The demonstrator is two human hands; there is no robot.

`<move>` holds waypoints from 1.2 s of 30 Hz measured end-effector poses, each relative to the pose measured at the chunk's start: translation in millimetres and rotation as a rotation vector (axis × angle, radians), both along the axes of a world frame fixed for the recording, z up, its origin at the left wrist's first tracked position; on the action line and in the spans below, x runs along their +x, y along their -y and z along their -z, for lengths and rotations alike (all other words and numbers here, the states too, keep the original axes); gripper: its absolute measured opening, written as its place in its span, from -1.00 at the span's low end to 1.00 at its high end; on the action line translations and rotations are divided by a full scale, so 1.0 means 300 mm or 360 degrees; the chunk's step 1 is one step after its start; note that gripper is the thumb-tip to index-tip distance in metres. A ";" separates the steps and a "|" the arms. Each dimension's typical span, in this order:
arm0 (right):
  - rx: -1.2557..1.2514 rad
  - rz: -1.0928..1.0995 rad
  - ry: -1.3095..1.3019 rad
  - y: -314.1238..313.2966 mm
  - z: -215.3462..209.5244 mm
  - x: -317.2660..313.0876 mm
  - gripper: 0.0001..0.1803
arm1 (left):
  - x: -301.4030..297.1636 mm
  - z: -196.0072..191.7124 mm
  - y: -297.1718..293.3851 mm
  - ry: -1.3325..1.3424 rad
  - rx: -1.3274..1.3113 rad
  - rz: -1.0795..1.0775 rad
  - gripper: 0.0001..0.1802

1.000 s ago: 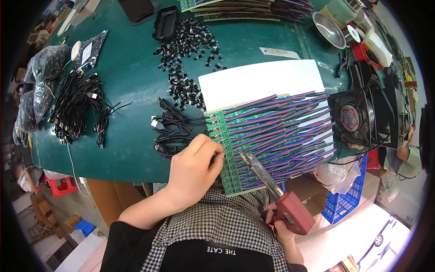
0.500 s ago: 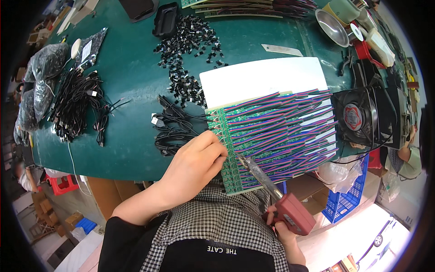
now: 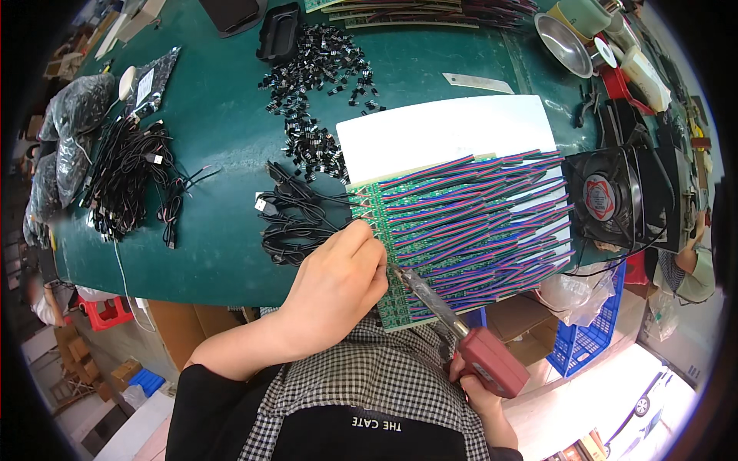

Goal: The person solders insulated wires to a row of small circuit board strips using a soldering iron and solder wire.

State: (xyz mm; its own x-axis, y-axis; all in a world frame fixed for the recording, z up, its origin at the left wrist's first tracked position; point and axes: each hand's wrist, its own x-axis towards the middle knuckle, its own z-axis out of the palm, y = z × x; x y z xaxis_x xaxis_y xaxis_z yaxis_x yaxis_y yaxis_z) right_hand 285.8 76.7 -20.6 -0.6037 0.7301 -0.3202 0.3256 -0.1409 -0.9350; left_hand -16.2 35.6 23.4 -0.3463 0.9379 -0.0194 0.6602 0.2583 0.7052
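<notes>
A panel of green circuit boards (image 3: 396, 311) lies at the table's front edge, with rows of multicoloured ribbon wires (image 3: 477, 223) fanning rightward from it. My left hand (image 3: 342, 280) is closed in a pinch at the panel's left edge; its fingertips hide what they hold. Black USB cables (image 3: 296, 230) lie beside that hand, some ends running to the boards. My right hand (image 3: 480, 396), partly hidden, is wrapped round the red handle of a soldering gun (image 3: 492, 361). The tool's metal tip touches or nearly touches the boards, close to my left fingertips.
A white sheet (image 3: 446, 127) lies under the wires. Beyond are a heap of small black parts (image 3: 315, 100) and a blade (image 3: 478, 82). More cables (image 3: 127, 180) lie at left. A fan (image 3: 603, 196) stands at right, near a metal bowl (image 3: 563, 44). A blue crate (image 3: 584, 338) is below.
The soldering gun has shifted slightly left and down, its tip closer to my left fingertips. My left hand has barely moved.
</notes>
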 end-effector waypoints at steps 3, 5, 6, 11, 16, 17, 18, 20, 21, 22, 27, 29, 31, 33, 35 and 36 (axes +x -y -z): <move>0.0081 -0.0201 0.0039 -0.019 0.016 0.020 -0.42 | 0.001 0.000 -0.001 -0.0015 -0.0002 -0.0007 -0.82; 0.0009 -0.0137 -0.0018 -0.020 0.005 0.008 -0.40 | 0.000 -0.001 -0.003 -0.0017 -0.0005 -0.0003 -0.82; -0.0062 -0.0075 -0.0075 -0.021 0.001 0.004 -0.39 | 0.000 -0.001 -0.005 -0.0020 -0.0008 -0.0001 -0.83; -0.0356 0.0081 -0.0267 -0.036 -0.058 -0.061 -0.38 | -0.006 0.001 -0.007 -0.0019 -0.0011 0.0016 -0.83; -0.0448 0.0264 -0.0345 -0.038 -0.100 -0.113 -0.52 | -0.003 -0.011 0.003 -0.0028 -0.0046 -0.0047 -0.84; -0.0469 0.0223 -0.0388 -0.033 -0.099 -0.125 -0.52 | -0.002 -0.010 0.003 -0.0100 -0.0032 -0.0004 -0.85; -0.0446 0.0311 -0.0450 -0.028 -0.102 -0.124 -0.51 | 0.001 -0.007 0.001 -0.0175 -0.0023 0.0037 -0.86; -0.0428 0.0379 -0.0515 -0.022 -0.108 -0.107 -0.52 | 0.003 -0.001 0.003 -0.0374 0.0003 0.0121 -0.89; -0.0232 0.0394 -0.0474 -0.025 -0.073 -0.088 -0.39 | -0.006 -0.010 0.012 -0.0527 0.0032 0.0171 -0.90; -0.0019 0.0435 -0.0417 -0.031 -0.054 -0.078 -0.25 | -0.008 -0.013 0.014 -0.0658 0.0073 0.0246 -0.90; 0.0027 0.0434 -0.0386 -0.034 -0.024 -0.063 -0.29 | -0.220 0.011 0.066 -0.0653 0.0379 -0.0391 -0.79; 0.0045 0.0454 -0.0360 -0.034 -0.031 -0.066 -0.31 | -0.342 0.006 0.107 -0.1007 0.0055 -0.0831 -0.71; -0.0014 0.0389 -0.0415 -0.040 -0.035 -0.080 -0.30 | -0.445 0.031 0.191 -0.1141 -0.0139 -0.0960 -0.71; -0.0001 0.0379 -0.0408 -0.037 -0.052 -0.106 -0.30 | -0.508 0.078 0.250 -0.1042 -0.0166 -0.0985 -0.85; 0.0026 0.0398 -0.0386 -0.032 -0.058 -0.111 -0.29 | -0.535 0.102 0.258 -0.0848 -0.0114 -0.1004 -0.89; 0.0025 0.0422 -0.0398 -0.029 -0.058 -0.111 -0.29 | -0.544 0.106 0.259 -0.0734 0.0065 -0.1071 -0.91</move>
